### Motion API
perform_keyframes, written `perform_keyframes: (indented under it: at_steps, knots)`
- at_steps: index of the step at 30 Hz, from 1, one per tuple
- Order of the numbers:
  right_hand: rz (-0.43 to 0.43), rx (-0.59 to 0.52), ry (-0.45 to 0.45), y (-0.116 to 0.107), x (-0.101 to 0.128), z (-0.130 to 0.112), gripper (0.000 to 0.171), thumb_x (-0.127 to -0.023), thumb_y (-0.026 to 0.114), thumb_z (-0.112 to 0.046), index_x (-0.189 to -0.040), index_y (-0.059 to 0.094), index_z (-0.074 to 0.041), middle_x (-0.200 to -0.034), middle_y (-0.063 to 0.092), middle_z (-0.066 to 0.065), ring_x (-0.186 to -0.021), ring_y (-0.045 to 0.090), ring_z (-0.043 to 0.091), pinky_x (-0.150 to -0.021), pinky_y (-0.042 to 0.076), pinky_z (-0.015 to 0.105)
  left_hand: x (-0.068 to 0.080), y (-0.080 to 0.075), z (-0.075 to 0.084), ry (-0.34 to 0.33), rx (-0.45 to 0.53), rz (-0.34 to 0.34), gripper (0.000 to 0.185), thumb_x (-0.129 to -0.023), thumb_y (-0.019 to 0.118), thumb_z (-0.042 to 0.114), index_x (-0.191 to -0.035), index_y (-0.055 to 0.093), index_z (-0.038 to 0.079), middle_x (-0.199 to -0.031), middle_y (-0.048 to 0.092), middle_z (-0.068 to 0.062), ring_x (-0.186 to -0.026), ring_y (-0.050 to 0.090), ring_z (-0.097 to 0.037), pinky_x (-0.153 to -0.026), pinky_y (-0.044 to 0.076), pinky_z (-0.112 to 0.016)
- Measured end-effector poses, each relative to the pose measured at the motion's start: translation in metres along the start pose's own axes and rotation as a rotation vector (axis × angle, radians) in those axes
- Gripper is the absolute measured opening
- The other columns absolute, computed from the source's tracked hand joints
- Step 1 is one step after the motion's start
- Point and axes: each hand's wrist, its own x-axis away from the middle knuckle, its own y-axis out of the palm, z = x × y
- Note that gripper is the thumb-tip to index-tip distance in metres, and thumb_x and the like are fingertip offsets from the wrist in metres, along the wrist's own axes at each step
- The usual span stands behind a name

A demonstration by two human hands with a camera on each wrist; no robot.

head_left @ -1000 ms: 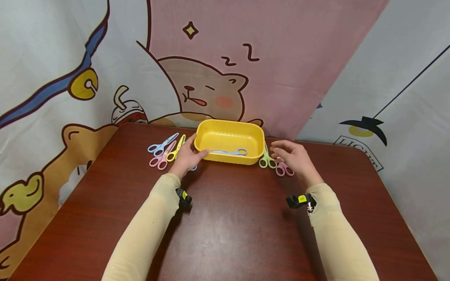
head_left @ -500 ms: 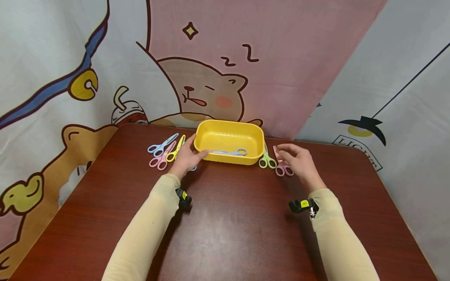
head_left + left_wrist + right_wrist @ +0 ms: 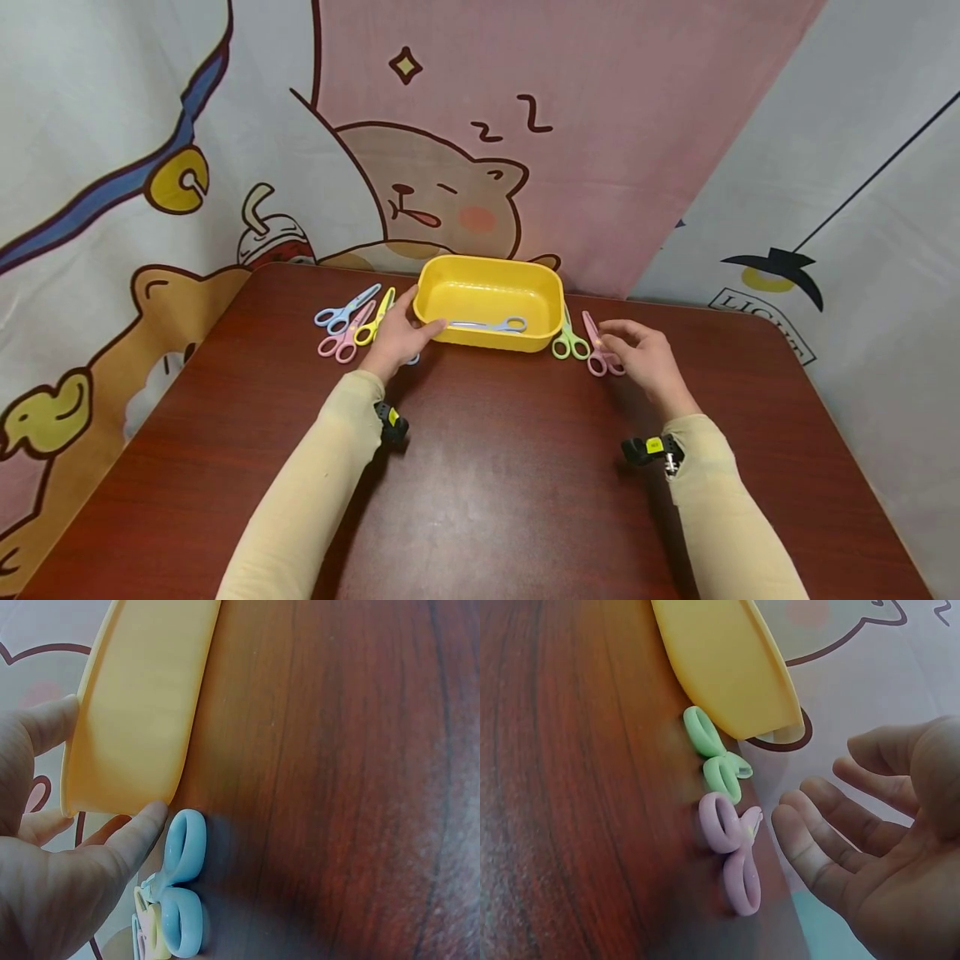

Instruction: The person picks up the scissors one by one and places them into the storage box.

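Just beside the pink scissors (image 3: 600, 354), the right hand (image 3: 645, 360) hovers, grip relaxed and empty

A dark red-brown wooden table (image 3: 487, 492) carries a yellow tub (image 3: 489, 335) with coloured scissors (image 3: 347, 327) lying either side.
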Motion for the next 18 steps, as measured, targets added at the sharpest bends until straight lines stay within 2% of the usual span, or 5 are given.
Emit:
perform_keyframes:
  at_steps: [5,10,14,18]
  knots:
    - [0.032,0.054,-0.018,0.0,0.002,0.004,0.035,-0.103,0.062,-0.018,-0.133,0.066,0.001,-0.122,0.068,0.022,-0.094,0.063,0.028,-0.069,0.054,0.023,0.0,-0.001,0.001,-0.004,-0.002,-0.002,0.09,-0.096,0.075,0.033,-0.166,0.022,0.015,-0.167,0.031,-0.015,-0.139,0.048,-0.033,-0.119,0.039,-0.045]
    - [0.066,0.114,-0.012,-0.001,0.005,0.008,0.034,-0.103,0.062,-0.017,-0.132,0.067,0.0,-0.129,0.067,0.021,-0.099,0.055,0.027,-0.065,0.046,0.021,0.0,-0.001,0.0,0.004,-0.003,0.0,0.091,-0.095,0.076,0.033,-0.166,0.022,0.014,-0.167,0.031,-0.015,-0.14,0.048,-0.034,-0.119,0.038,-0.046]
    - [0.1,0.144,-0.02,-0.001,0.006,0.01,0.033,-0.101,0.064,-0.015,-0.129,0.068,0.001,-0.124,0.069,0.022,-0.089,0.054,0.024,-0.059,0.042,0.022,0.0,-0.001,0.0,0.003,-0.001,0.001,0.091,-0.095,0.076,0.033,-0.166,0.022,0.014,-0.166,0.032,-0.016,-0.138,0.05,-0.034,-0.119,0.039,-0.045]
    - [0.116,0.134,-0.013,-0.001,0.007,0.013,0.032,-0.1,0.065,-0.013,-0.127,0.069,0.002,-0.113,0.071,0.023,-0.076,0.06,0.018,-0.056,0.045,0.021,0.0,0.0,0.0,-0.002,0.002,-0.001,0.091,-0.095,0.076,0.033,-0.166,0.022,0.015,-0.166,0.032,-0.016,-0.137,0.05,-0.034,-0.118,0.04,-0.046]
